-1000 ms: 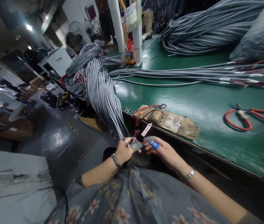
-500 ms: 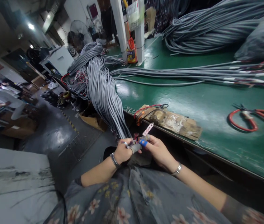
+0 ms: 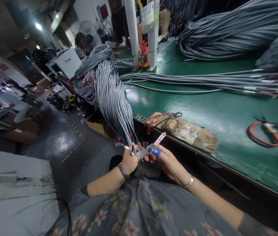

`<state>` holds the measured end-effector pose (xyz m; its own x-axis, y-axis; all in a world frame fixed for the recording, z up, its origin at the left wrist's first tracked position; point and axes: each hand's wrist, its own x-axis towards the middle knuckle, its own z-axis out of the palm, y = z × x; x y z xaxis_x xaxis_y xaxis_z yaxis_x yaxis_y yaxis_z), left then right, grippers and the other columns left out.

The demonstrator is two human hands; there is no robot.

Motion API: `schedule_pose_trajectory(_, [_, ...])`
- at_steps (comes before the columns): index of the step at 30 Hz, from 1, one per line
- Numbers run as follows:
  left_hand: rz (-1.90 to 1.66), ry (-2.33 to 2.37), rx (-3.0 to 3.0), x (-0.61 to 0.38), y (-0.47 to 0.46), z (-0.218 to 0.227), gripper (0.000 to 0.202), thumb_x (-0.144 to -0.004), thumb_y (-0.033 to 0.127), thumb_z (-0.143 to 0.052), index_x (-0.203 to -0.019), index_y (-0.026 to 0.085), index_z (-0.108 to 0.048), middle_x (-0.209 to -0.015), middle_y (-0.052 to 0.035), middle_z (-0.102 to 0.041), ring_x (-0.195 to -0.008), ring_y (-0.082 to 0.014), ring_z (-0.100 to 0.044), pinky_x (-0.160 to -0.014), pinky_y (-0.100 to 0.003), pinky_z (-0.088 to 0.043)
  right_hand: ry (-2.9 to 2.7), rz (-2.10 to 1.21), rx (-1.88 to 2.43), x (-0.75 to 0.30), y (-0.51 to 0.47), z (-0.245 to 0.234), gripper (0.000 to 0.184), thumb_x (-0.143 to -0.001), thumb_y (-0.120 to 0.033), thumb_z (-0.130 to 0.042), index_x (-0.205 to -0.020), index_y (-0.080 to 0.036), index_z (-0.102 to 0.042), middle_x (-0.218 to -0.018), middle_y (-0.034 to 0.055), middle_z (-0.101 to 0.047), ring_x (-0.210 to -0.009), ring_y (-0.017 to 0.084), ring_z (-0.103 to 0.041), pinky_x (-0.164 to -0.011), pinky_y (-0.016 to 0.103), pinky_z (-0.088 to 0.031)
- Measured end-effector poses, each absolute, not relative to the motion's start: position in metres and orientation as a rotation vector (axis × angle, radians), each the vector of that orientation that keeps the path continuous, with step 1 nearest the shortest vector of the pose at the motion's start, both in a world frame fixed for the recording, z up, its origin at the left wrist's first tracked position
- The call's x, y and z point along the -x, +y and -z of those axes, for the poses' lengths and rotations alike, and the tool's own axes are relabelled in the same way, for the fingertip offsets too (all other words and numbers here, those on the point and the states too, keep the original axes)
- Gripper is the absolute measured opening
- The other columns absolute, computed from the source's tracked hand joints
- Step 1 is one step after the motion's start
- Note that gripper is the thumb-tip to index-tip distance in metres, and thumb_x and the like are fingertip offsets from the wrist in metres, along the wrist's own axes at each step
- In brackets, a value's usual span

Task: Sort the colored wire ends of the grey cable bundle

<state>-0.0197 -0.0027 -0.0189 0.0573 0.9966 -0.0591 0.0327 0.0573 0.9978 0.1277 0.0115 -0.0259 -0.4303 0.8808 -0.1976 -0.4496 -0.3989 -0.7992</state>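
Note:
My left hand (image 3: 130, 161) is closed around the end of a grey cable, a wrap covering its thumb. Thin coloured wires (image 3: 142, 144) fan out above its fingers, and more wire ends (image 3: 121, 144) stick out on its left. Close beside it, my right hand (image 3: 169, 162) pinches a flat pinkish-white strip (image 3: 160, 139) with a hole at its top end. A blue band (image 3: 156, 152) wraps one of this hand's digits. The strip's lower part is hidden in the fingers. A thick bundle of grey cables (image 3: 115, 95) hangs over the table edge down to my left hand.
On the green table (image 3: 203, 111) lie a worn wooden board (image 3: 190, 134), red-handled pliers (image 3: 264, 132) and a row of grey cables (image 3: 178, 79). A large cable coil (image 3: 227, 36) is at the back, near a white post (image 3: 153, 49). A cardboard box (image 3: 99, 127) stands below.
The coloured wires now spread apart above my left hand, and white-banded ends show at its left. My right hand still pinches the strip. The whole view has shifted slightly.

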Motion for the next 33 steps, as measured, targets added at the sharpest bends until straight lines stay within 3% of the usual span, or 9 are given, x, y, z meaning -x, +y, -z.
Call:
schedule_pose_trajectory(8, [-1.03, 1.303, -1.276, 0.015, -0.005, 0.01, 0.043, -0.072, 0.053, -0.068, -0.054, 0.014, -0.063, -0.055, -0.0046, -0.063, -0.056, -0.0136, -0.056, -0.059, -0.025, -0.044, -0.945, -1.792, 0.92, -0.128, 0.012, 0.02, 0.041, -0.059, -0.054, -0.079, -0.07, -0.019, -0.061, -0.057, -0.0012, -0.059, -0.054, 0.013, -0.047, -0.054, 0.027, -0.035])
schedule_pose_trajectory(13, [-1.033, 1.329, -1.257, 0.013, -0.005, 0.008, 0.041, -0.072, 0.05, -0.068, -0.055, 0.014, -0.062, -0.053, -0.0038, -0.062, -0.052, -0.0125, -0.053, -0.056, -0.025, -0.043, -0.845, -1.806, 0.987, -0.122, 0.012, 0.018, 0.039, -0.055, -0.051, -0.081, -0.065, -0.02, -0.059, -0.053, -0.0028, -0.056, -0.048, 0.012, -0.046, -0.048, 0.026, -0.035])
schedule_pose_trajectory(17, [-1.07, 1.34, -1.204, 0.013, -0.005, 0.008, 0.04, -0.071, 0.05, -0.069, -0.055, 0.014, -0.061, -0.053, -0.004, -0.063, -0.054, -0.0134, -0.056, -0.06, -0.026, -0.045, -0.663, -1.732, 0.976, -0.126, 0.014, 0.03, 0.033, -0.06, -0.044, -0.08, -0.061, -0.021, -0.056, -0.05, -0.0061, -0.046, -0.047, 0.01, -0.041, -0.048, 0.025, -0.037])
schedule_pose_trajectory(19, [-1.073, 1.327, -1.184, 0.016, -0.004, 0.01, 0.04, -0.07, 0.05, -0.07, -0.056, 0.014, -0.061, -0.052, -0.0038, -0.063, -0.053, -0.0136, -0.057, -0.061, -0.026, -0.046, -0.588, -1.748, 0.924, -0.133, 0.016, 0.039, 0.026, -0.064, -0.04, -0.077, -0.063, -0.022, -0.058, -0.055, -0.0047, -0.05, -0.049, 0.011, -0.043, -0.05, 0.026, -0.042])
schedule_pose_trajectory(22, [-1.035, 1.258, -1.17, 0.022, -0.001, 0.013, 0.04, -0.07, 0.05, -0.071, -0.055, 0.014, -0.062, -0.051, -0.004, -0.063, -0.053, -0.014, -0.059, -0.06, -0.026, -0.047, -0.534, -1.851, 0.883, -0.144, 0.02, 0.048, 0.025, -0.07, -0.047, -0.071, -0.069, -0.023, -0.064, -0.064, -0.0003, -0.058, -0.054, 0.014, -0.05, -0.055, 0.03, -0.047])
schedule_pose_trajectory(27, [-0.894, 1.128, -1.146, 0.027, 0.01, 0.008, 0.039, -0.065, 0.05, -0.074, -0.059, 0.012, -0.066, -0.051, -0.0049, -0.064, -0.05, -0.014, -0.059, -0.057, -0.026, -0.048, -0.606, -1.926, 0.844, -0.15, 0.03, 0.039, 0.045, -0.062, -0.065, -0.072, -0.077, -0.022, -0.07, -0.074, 0.003, -0.064, -0.06, 0.015, -0.054, -0.057, 0.029, -0.047])
schedule_pose_trajectory(33, [-0.741, 1.042, -1.067, 0.022, 0.023, -0.012, 0.039, -0.054, 0.049, -0.079, -0.056, 0.012, -0.065, -0.042, -0.0028, -0.058, -0.042, -0.0122, -0.055, -0.046, -0.023, -0.041, -0.787, -1.711, 0.873, -0.139, 0.035, 0.029, 0.044, -0.062, -0.063, -0.073, -0.069, -0.021, -0.064, -0.057, -0.0029, -0.053, -0.052, 0.012, -0.043, -0.053, 0.027, -0.039])
